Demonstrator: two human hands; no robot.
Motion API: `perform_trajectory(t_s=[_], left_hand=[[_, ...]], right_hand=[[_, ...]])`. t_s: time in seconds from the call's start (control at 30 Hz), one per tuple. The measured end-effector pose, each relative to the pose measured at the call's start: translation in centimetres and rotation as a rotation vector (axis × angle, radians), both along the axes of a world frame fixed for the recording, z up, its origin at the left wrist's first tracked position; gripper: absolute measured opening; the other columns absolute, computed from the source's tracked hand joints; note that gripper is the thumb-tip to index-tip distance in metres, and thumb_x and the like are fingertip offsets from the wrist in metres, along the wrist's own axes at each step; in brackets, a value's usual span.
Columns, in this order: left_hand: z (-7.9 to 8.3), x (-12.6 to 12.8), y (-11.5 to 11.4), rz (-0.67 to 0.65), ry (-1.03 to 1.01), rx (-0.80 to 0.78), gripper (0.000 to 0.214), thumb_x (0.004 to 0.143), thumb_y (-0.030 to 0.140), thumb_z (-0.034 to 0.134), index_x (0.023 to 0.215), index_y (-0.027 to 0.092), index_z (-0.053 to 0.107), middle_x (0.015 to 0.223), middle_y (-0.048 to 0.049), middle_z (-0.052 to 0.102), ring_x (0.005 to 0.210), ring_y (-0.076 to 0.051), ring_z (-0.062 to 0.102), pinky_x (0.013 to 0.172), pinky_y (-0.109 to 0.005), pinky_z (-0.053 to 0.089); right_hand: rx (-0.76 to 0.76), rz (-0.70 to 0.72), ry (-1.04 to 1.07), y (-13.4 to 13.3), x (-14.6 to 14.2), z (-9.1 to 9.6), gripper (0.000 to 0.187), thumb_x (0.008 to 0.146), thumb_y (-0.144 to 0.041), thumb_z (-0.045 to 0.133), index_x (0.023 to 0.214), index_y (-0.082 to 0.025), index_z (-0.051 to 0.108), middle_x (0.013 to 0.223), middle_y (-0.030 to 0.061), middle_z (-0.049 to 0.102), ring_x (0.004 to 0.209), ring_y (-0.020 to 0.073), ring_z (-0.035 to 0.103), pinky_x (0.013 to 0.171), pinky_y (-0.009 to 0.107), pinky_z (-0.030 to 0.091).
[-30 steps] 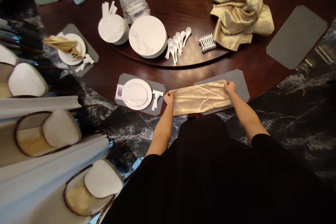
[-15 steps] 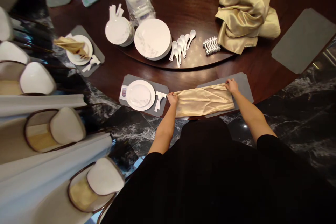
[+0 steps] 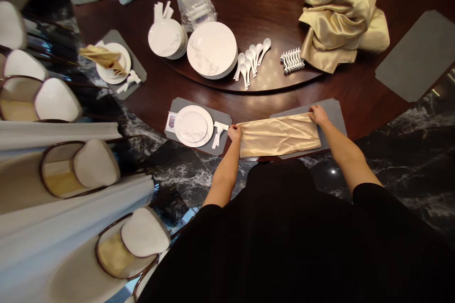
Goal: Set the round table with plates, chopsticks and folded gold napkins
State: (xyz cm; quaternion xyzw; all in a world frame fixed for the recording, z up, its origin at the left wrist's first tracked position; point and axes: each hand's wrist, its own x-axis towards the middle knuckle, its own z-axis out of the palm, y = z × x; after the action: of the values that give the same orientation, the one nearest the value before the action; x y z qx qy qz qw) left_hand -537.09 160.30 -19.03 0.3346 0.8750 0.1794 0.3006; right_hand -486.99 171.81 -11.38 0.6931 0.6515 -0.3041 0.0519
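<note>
A gold satin napkin (image 3: 280, 136) lies folded into a long band on a grey placemat (image 3: 334, 110) at the near edge of the round dark wood table (image 3: 270, 99). My left hand (image 3: 234, 132) pinches its left end. My right hand (image 3: 318, 115) pinches its far right corner. Both hands are closed on the cloth and hold it stretched between them.
Left of the napkin, a set place: white plates (image 3: 193, 126) on a grey mat. On the turntable sit plate stacks (image 3: 212, 50), spoons (image 3: 250, 57), white rests (image 3: 292, 59) and a heap of gold napkins (image 3: 341, 14). Chairs (image 3: 80, 170) stand at left.
The hands keep hold of the napkin's ends; the far fold has been drawn nearer, making the band narrower. The view has drifted slightly.
</note>
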Motion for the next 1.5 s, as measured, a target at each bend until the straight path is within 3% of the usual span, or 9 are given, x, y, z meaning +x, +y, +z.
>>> perform_trajectory(t_s=[0.17, 0.4, 0.57, 0.77, 0.9, 1.03, 1.13, 1.3, 1.5], left_hand=[[-0.3, 0.3, 0.0, 0.018, 0.032, -0.004, 0.003, 0.093, 0.021, 0.066, 0.094, 0.02, 0.068, 0.104, -0.0139, 0.077, 0.1, -0.028, 0.066, 0.102, -0.037, 0.049], [-1.1, 0.9, -0.1, 0.04, 0.037, 0.075, 0.013, 0.089, 0.011, 0.061, 0.094, 0.022, 0.066, 0.101, -0.0106, 0.075, 0.097, -0.024, 0.064, 0.1, -0.034, 0.049], [-1.5, 0.5, 0.0, 0.096, -0.11, 0.18, 0.019, 0.08, 0.009, 0.066, 0.084, 0.025, 0.057, 0.088, -0.0011, 0.066, 0.086, -0.02, 0.06, 0.093, -0.031, 0.049], [-1.1, 0.0, -0.6, 0.01, -0.37, 0.248, 0.026, 0.078, 0.015, 0.075, 0.076, 0.025, 0.052, 0.079, 0.0045, 0.055, 0.077, -0.016, 0.051, 0.084, -0.027, 0.044], [0.2, -0.2, -1.7, -0.005, -0.504, 0.34, 0.025, 0.078, 0.018, 0.076, 0.076, 0.025, 0.051, 0.075, 0.0059, 0.05, 0.074, -0.015, 0.046, 0.078, -0.026, 0.04], [2.2, -1.3, -3.0, 0.013, -0.585, 0.374, 0.026, 0.077, 0.019, 0.081, 0.08, 0.024, 0.055, 0.077, 0.0054, 0.053, 0.073, -0.015, 0.048, 0.075, -0.026, 0.04], [3.9, -3.2, -3.5, 0.027, -0.548, 0.408, 0.028, 0.079, 0.022, 0.087, 0.081, 0.023, 0.059, 0.082, 0.003, 0.06, 0.078, -0.016, 0.056, 0.081, -0.027, 0.047], [6.0, -6.4, -3.3, 0.047, -0.501, 0.449, 0.031, 0.08, 0.024, 0.093, 0.082, 0.022, 0.061, 0.08, 0.0031, 0.063, 0.076, -0.014, 0.059, 0.08, -0.025, 0.049], [7.2, -7.5, -3.1, 0.044, -0.51, 0.506, 0.035, 0.077, 0.027, 0.095, 0.081, 0.021, 0.061, 0.078, 0.004, 0.062, 0.074, -0.012, 0.058, 0.077, -0.024, 0.049]], right_hand=[[-0.013, 0.052, 0.048, 0.5, 0.4, -0.9, 0.005, 0.101, -0.015, 0.073, 0.106, -0.013, 0.073, 0.125, 0.0139, 0.068, 0.093, 0.0163, 0.054, 0.098, 0.024, 0.049], [-0.049, 0.231, -0.114, 0.9, 0.2, -2.2, 0.035, 0.107, -0.016, 0.065, 0.14, -0.007, 0.071, 0.141, 0.0268, 0.07, 0.121, 0.0314, 0.063, 0.114, 0.038, 0.051], [-0.054, 0.277, -0.18, 1.0, 0.3, -3.2, 0.036, 0.108, -0.02, 0.058, 0.135, -0.007, 0.077, 0.14, 0.0273, 0.071, 0.124, 0.0335, 0.066, 0.114, 0.039, 0.054], [-0.028, 0.336, -0.204, 0.7, -0.2, -3.7, 0.047, 0.101, -0.01, 0.05, 0.139, 0.001, 0.075, 0.138, 0.0329, 0.071, 0.126, 0.0362, 0.065, 0.116, 0.046, 0.052], [0.015, 0.389, -0.199, 0.2, -0.5, -2.8, 0.046, 0.098, -0.009, 0.05, 0.137, 0.006, 0.07, 0.139, 0.0349, 0.07, 0.127, 0.0383, 0.064, 0.116, 0.047, 0.049], [0.04, 0.38, -0.044, -1.0, 0.3, -1.3, 0.037, 0.103, -0.017, 0.051, 0.132, -0.007, 0.07, 0.122, 0.0252, 0.078, 0.104, 0.0326, 0.067, 0.098, 0.04, 0.052], [0.105, 0.431, 0.105, -2.9, 0.9, 0.2, 0.031, 0.104, -0.018, 0.05, 0.126, -0.015, 0.071, 0.115, 0.0187, 0.079, 0.098, 0.0294, 0.068, 0.09, 0.036, 0.05], [0.203, 0.427, 0.229, -6.3, 1.1, 2.7, 0.031, 0.112, -0.023, 0.046, 0.126, -0.02, 0.073, 0.113, 0.014, 0.081, 0.094, 0.027, 0.071, 0.082, 0.033, 0.046], [0.268, 0.433, 0.282, -8.0, 1.2, 4.7, 0.028, 0.113, -0.035, 0.055, 0.108, -0.02, 0.079, 0.103, 0.0134, 0.082, 0.09, 0.0268, 0.073, 0.082, 0.034, 0.05]])
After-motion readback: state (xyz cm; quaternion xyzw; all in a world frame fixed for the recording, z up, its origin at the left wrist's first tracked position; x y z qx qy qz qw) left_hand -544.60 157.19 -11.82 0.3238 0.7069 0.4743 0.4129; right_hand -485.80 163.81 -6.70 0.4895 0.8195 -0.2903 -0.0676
